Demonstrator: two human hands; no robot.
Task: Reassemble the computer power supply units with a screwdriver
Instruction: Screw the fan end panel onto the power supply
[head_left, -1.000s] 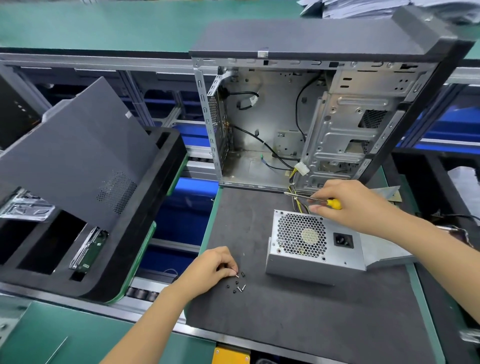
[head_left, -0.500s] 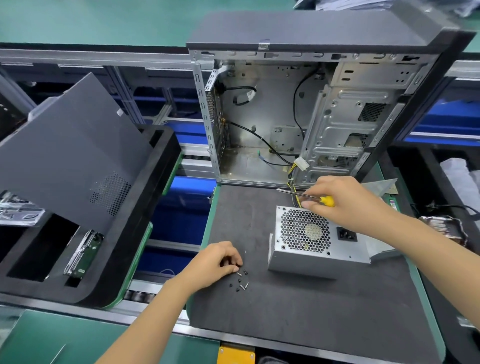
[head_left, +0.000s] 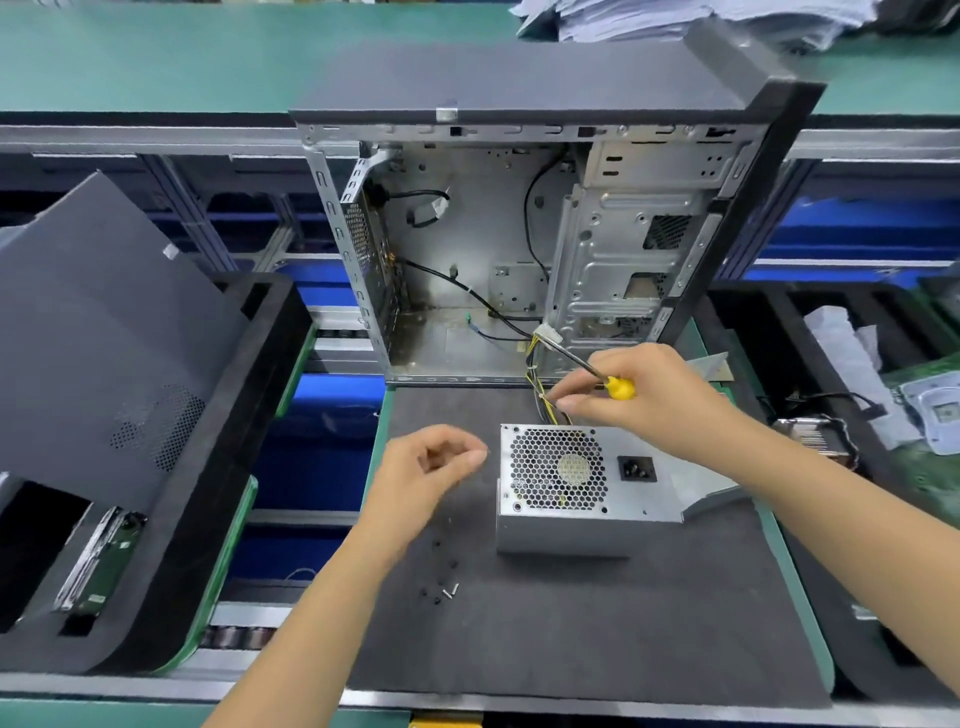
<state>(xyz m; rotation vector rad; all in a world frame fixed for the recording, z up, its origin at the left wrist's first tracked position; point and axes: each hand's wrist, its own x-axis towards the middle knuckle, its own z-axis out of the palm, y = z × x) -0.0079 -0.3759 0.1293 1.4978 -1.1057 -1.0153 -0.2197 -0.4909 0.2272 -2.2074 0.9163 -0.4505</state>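
Note:
The grey power supply unit (head_left: 571, 486) lies on the dark mat, fan grille and socket facing up, its yellow and black wires running into the open computer case (head_left: 493, 249) behind it. My right hand (head_left: 644, 400), just above the unit's far edge, grips a yellow-handled screwdriver (head_left: 619, 387) whose shaft points up and left. My left hand (head_left: 431, 470) hovers left of the unit with thumb and forefinger pinched together on a screw that the fingers mostly hide. Several loose screws (head_left: 441, 590) lie on the mat below that hand.
The mat (head_left: 597, 623) sits on a green-edged pallet. A grey side panel (head_left: 104, 332) leans on a black foam tray (head_left: 171, 519) at left, with a drive in a slot. More trays with parts (head_left: 883, 415) stand at right. Papers (head_left: 675, 21) are stacked behind the case.
My left hand has lifted off the pile of screws with its fingers pinched and moved up and right towards the power supply unit. The right hand has tilted the screwdriver's shaft upward.

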